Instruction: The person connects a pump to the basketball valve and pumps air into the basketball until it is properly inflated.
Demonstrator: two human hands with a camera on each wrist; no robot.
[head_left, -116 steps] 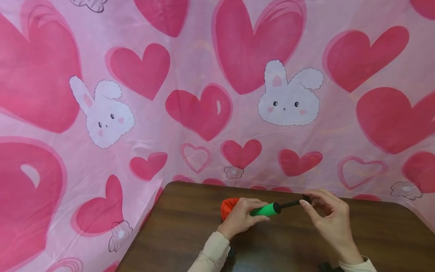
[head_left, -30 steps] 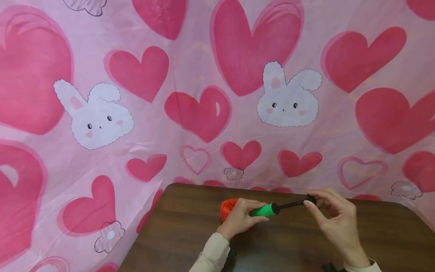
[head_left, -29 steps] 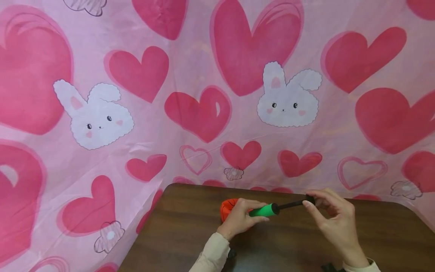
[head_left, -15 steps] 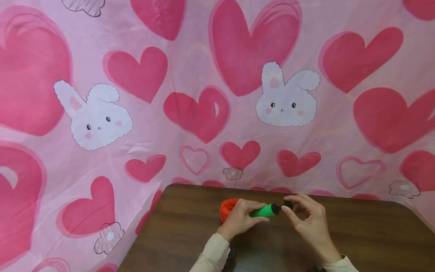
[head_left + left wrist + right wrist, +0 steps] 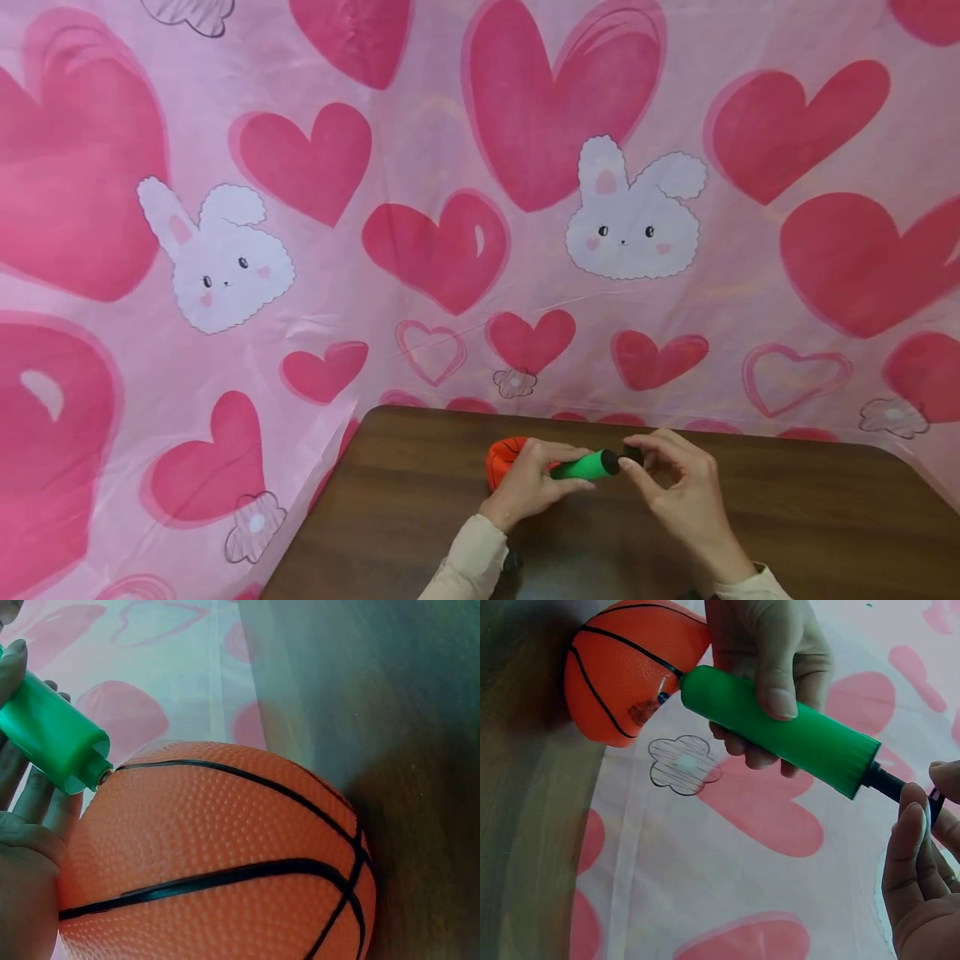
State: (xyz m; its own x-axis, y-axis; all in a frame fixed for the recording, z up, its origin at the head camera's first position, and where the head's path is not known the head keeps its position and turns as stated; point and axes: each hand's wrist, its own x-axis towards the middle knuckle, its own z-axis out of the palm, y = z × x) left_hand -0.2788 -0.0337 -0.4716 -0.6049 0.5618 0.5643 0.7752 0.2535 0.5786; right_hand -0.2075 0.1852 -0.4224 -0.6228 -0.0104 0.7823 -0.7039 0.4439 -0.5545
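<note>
My left hand [image 5: 525, 483] grips the green barrel of a hand pump [image 5: 581, 467], thumb along its side. The pump's nozzle end meets an orange basketball [image 5: 225, 825] with black lines; in the right wrist view the ball [image 5: 630, 671] looks uneven, not fully round. With thumb and fingers, my right hand [image 5: 686, 492] pinches the black handle [image 5: 633, 454] close to the barrel's end. A short piece of the black rod [image 5: 885, 782] shows between barrel and handle in the right wrist view. In the head view the left hand hides much of the ball.
A brown wooden table [image 5: 405, 500] lies beneath the hands. Pink cloth [image 5: 420, 125] with hearts and rabbit faces hangs behind and to the left. A small dark object [image 5: 512, 558] shows beside the left sleeve.
The right hand has moved left with the handle, and the pump's rod, drawn well out a second ago, is now mostly inside the barrel. The left hand has stayed in place.
</note>
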